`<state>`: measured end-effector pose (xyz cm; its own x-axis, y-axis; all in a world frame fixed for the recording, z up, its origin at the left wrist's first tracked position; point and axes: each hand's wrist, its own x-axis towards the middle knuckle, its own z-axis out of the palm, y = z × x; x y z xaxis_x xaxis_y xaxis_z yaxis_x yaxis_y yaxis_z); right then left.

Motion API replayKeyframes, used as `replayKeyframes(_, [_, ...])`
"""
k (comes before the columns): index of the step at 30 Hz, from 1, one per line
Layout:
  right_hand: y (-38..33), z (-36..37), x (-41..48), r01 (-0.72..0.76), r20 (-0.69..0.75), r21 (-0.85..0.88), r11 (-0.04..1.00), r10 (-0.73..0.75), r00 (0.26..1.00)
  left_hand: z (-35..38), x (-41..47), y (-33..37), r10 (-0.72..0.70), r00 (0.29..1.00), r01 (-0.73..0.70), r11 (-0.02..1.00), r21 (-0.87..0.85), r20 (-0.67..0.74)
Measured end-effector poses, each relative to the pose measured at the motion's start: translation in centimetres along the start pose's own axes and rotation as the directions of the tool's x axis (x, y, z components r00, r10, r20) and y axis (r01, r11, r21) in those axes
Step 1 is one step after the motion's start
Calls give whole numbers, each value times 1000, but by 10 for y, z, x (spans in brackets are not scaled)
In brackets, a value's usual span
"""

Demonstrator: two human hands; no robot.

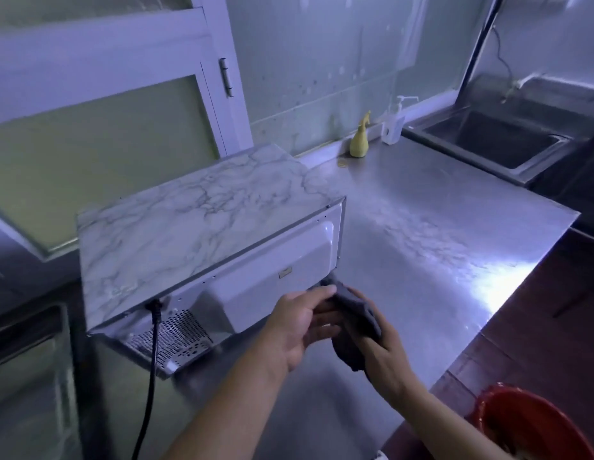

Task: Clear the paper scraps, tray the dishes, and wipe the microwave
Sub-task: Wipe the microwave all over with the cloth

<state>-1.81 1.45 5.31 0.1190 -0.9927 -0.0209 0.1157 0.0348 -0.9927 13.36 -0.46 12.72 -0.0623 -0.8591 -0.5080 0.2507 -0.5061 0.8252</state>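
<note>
Together, left hand (295, 327) and right hand (386, 358) hold cloth (355, 315) beside microwave (196, 220)

Microwave (206, 234) left on my bench (421, 277); spray bottle (359, 141), pump bottle (394, 124) behind it; sink (501, 141) far right; bucket (534, 423) near right.

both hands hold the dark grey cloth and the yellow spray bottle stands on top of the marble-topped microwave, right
No: the head view shows the yellow spray bottle on the steel counter by the wall, not on the marble-topped microwave. The left hand and right hand do hold the dark grey cloth.
</note>
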Motion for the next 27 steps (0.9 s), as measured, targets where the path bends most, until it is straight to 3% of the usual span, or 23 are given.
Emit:
replayKeyframes(4, [-2,0,0,-226,-217,294,929,295,931,-10,11,35,197,980,-192,964,185,-8])
replayKeyframes(6, [-5,-5,5,-245,-278,306,920,332,902,-22,26,59,391,917,-339,867,365,-77])
replayKeyframes(8, [-13,-9,16,-199,-341,269,942,286,895,-37,48,81,537,835,-400,741,540,-120])
replayKeyframes(12, [-27,-13,61,-136,-401,282,950,246,883,-70,98,107,655,749,-286,456,843,-100])
replayKeyframes(15, [-32,-7,107,-102,-407,288,952,218,887,-87,128,119,621,781,-100,228,969,-66])
replayKeyframes(17, [-33,2,136,-28,-410,249,968,131,903,-92,140,122,563,819,73,88,993,-110])
replayKeyframes(19, [-34,12,160,120,-416,170,978,-39,908,-94,147,122,555,817,161,36,986,-154])
replayKeyframes(21, [-26,25,179,248,-386,-19,969,-236,892,-94,149,117,583,800,170,8,985,-142])
replayKeyframes(23, [-7,45,186,273,-317,-210,939,-330,889,-94,148,113,611,782,164,-13,986,-122])
replayKeyframes(27, [44,70,169,381,-269,-381,842,-496,826,-91,148,113,651,749,170,-15,985,-119])
